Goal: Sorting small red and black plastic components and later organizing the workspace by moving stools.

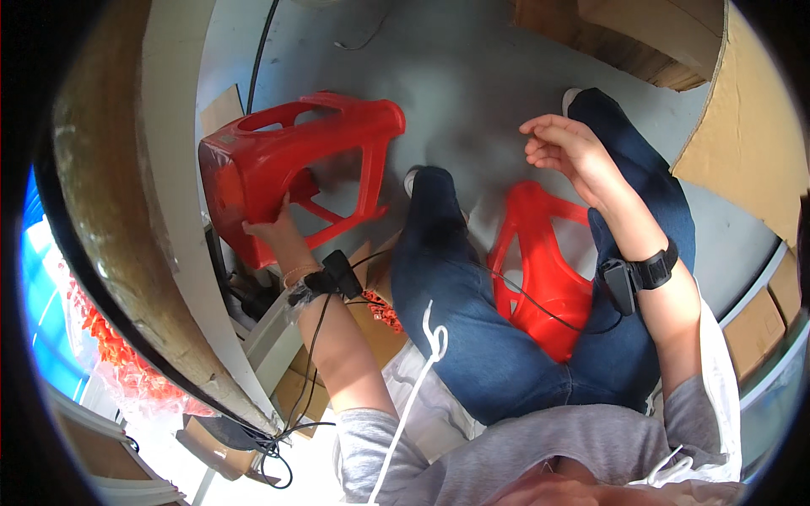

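Note:
A red plastic stool (291,152) is tipped over at the left, its seat end toward the pale panel and its legs pointing right. My left hand (272,229) grips the near edge of it by the seat; some of the fingers are hidden behind the plastic. My right hand (567,152) is raised over the floor near my right knee, holding nothing, its fingers loosely bent and apart. Between my thighs shows a second red plastic stool (548,295), partly covered by my legs. Each wrist carries a black strapped device with a cable.
Close along the left runs a pale panel (173,169) with a brown curved edge. Cardboard boxes stand at the upper right (629,38) and right (751,143). Black cables (274,443) tangle at the lower left, near a bag of orange-red pieces (126,363). Grey floor (456,84) lies ahead.

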`<state>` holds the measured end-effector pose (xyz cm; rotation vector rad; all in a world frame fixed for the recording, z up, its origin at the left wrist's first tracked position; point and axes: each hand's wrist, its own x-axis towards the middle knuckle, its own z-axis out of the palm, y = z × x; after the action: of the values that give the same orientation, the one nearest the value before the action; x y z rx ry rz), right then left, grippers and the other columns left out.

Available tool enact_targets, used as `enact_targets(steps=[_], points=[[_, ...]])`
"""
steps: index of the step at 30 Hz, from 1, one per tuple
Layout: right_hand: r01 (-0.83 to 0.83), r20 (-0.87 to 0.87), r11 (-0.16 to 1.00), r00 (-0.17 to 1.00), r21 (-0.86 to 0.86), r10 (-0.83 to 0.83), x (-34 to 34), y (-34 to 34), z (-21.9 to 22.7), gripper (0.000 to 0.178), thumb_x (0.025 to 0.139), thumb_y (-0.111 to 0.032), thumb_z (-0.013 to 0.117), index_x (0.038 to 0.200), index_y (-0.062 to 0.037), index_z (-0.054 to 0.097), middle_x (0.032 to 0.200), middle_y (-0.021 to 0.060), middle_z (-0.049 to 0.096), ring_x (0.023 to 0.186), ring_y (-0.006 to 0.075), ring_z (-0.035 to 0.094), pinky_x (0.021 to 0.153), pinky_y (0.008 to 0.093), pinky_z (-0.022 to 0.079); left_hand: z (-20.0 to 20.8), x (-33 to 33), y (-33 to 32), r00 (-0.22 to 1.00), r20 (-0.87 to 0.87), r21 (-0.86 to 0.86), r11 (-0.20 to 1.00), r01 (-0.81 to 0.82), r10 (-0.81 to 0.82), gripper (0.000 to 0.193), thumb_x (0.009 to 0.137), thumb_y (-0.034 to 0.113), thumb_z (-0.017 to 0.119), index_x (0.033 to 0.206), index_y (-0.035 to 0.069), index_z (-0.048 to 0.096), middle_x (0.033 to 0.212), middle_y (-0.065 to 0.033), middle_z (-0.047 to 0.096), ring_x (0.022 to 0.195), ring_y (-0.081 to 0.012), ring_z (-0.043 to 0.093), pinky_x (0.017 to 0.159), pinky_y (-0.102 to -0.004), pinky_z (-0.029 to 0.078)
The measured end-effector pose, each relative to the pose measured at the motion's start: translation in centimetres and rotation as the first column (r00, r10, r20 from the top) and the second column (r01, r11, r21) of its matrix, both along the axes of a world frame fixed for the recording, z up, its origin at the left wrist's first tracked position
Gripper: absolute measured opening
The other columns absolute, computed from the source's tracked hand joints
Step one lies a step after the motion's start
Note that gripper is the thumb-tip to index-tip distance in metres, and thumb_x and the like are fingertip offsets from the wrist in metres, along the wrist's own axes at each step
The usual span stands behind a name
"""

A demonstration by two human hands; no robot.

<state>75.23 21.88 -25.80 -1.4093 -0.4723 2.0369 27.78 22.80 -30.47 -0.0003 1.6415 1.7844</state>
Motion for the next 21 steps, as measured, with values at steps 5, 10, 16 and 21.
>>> enact_targets(steps=[5, 10, 16, 21], points=[[-0.015, 0.010, 1.000, 1.000, -0.010, 0.015, -0.3, 0.0, 0.4, 0.020, 0.089, -0.015, 0.045, 0.098, -0.0017, 0.057, 0.077, 0.0048, 0.060, 0.073, 0.0110, 0.059, 0.070, 0.0212, 0.047, -1.8, 2.6, -0.3, 0.946, 0.296, -0.035, 0.991, -0.127, 0.131, 0.062, 0.085, 0.053, 0.036, 0.132, 0.012, 0.034, 0.136, -0.0133, 0.033, 0.120, -0.0381, 0.034, 0.095, -0.0564, 0.036], [0.005, -0.021, 1.000, 1.000, 0.018, -0.005, -0.5, 0.2, 0.3, 0.020, 0.089, -0.015, 0.045, 0.098, -0.0017, 0.057, 0.077, 0.0042, 0.060, 0.071, 0.0107, 0.059, 0.068, 0.0205, 0.047, -3.1, 2.1, -2.3, 0.914, 0.393, -0.054, 0.995, -0.085, 0.099, 0.071, 0.082, 0.059, 0.045, 0.131, 0.008, 0.033, 0.132, -0.0144, 0.035, 0.120, -0.0342, 0.036, 0.095, -0.0548, 0.035], [-0.037, 0.025, 0.997, 0.999, -0.064, 0.039, -1.0, -0.1, -0.9, 0.020, 0.089, -0.015, 0.044, 0.097, -0.0025, 0.057, 0.077, 0.0031, 0.060, 0.071, 0.0107, 0.059, 0.068, 0.0215, 0.047, -3.6, 3.2, -13.9, 0.898, 0.312, -0.304, 0.863, 0.404, -0.311, 0.048, 0.088, 0.039, 0.050, 0.123, 0.006, 0.044, 0.125, -0.0107, 0.046, 0.117, -0.0245, 0.043, 0.100, -0.0414, 0.031], [-0.110, 0.079, 0.993, 0.990, -0.053, 0.114, -0.4, 0.0, -2.8, 0.021, 0.088, -0.016, 0.045, 0.098, -0.0033, 0.058, 0.079, 0.0036, 0.060, 0.073, 0.0113, 0.059, 0.070, 0.0220, 0.047, -0.4, 10.4, -24.0, 0.811, 0.442, -0.507, 0.639, 0.578, -0.383, 0.033, 0.090, 0.027, 0.047, 0.113, 0.003, 0.052, 0.112, -0.0096, 0.057, 0.106, -0.0187, 0.051, 0.092, -0.0281, 0.036]])
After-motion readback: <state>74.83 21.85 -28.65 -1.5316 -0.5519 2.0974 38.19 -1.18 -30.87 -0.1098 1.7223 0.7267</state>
